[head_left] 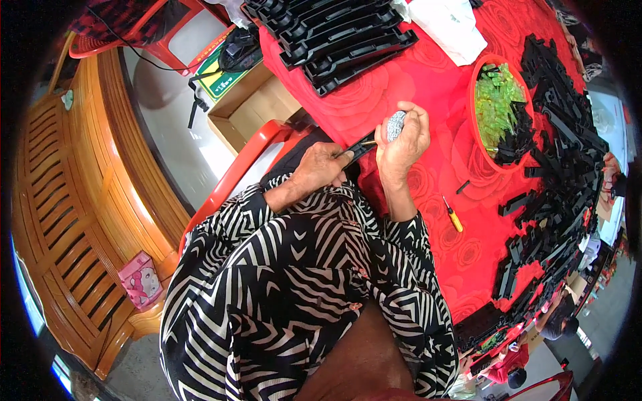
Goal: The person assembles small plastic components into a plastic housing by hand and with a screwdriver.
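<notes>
"Taking the red bowl (474, 120) as landmark, which hand is farther left of it?"

"The left hand (324, 165). Its fingers are curled in and its thumb presses down, gripping the lower end of a black strip (361, 148)."

"And how does that strip lie?"

"Left of the bowl and a little lower, its long axis slanting up and rightward, so the free end points away from the left hand and toward the right."

"What does the right hand (406, 142) have?"

"It's between strip and bowl, wrapped snugly round a silver-grey handle (396, 125). A thin shaft (370, 142) sticks out leftward from it, over the strip."

"Touching it?"

"I can't tell; the tip is too small. I'd judge the angle where shaft crosses strip to be the relation that counts."

"Which hand is nearer the bowl?"

"The right. Below and left of the bowl lies a yellow-handled screwdriver (455, 220), well apart from both hands; right of it, heaped black parts (558, 107)."
</notes>
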`<state>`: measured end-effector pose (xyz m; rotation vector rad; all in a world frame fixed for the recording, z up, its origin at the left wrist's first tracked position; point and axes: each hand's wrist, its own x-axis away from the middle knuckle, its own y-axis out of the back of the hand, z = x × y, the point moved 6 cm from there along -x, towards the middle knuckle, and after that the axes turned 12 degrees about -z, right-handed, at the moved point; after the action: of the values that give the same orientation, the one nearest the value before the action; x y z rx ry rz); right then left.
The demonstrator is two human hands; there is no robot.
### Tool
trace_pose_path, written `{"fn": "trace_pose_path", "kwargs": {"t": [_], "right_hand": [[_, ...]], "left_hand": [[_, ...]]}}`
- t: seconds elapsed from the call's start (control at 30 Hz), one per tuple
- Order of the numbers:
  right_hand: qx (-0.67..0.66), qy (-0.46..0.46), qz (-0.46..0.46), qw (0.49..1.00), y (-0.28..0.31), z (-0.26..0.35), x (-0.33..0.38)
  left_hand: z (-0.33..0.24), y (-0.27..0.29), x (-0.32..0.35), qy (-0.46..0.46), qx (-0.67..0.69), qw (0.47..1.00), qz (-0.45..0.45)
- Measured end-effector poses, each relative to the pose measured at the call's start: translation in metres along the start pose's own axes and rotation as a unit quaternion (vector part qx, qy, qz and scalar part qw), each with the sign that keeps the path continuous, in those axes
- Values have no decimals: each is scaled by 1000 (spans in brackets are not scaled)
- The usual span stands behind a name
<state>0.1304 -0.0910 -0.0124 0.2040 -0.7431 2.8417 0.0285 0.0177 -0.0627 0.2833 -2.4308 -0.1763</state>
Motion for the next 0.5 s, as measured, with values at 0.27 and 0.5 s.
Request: {"fn": "trace_pose_path", "kwargs": {"t": [0.27,0.5], "right_hand": [[44,-8,2,999,2,-4,-1],[12,36,-34,999,1,11,-2]], "left_hand": [[-2,-2,-2,30,1,1000,1],[-18,-2,-10,-14,-16,1000,7]]}}
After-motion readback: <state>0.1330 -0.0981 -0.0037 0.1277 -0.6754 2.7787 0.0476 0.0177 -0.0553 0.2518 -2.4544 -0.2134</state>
